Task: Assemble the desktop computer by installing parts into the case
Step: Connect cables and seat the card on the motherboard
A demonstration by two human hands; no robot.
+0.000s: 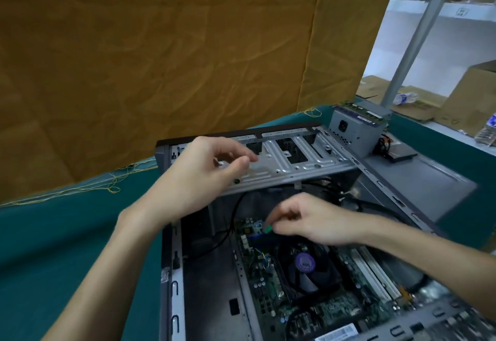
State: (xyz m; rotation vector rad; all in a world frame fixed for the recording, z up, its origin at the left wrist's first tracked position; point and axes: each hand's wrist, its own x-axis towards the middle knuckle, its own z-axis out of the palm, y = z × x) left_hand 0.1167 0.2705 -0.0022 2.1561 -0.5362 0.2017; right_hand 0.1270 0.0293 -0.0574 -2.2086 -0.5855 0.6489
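Observation:
An open grey computer case (171, 284) lies on a teal cloth, its motherboard (271, 295) and black CPU fan (306, 265) exposed. A silver drive cage (292, 163) is swung up at the case's far end. My left hand (198, 177) hovers in front of the cage with fingers loosely bent; thumb and forefinger are close together and I cannot tell whether they pinch anything. My right hand (308, 220) reaches into the case above the fan and pinches a small green connector (267, 229) near the board's far edge. Black cables (233, 222) hang under the cage.
A grey power supply (354, 126) stands behind the case with memory sticks (362, 111) on top. A flat dark drive (402, 154) lies on the grey side panel (429, 179). Cardboard boxes (472, 91), plastic bottles and shelving are at the right. A tan cloth hangs behind.

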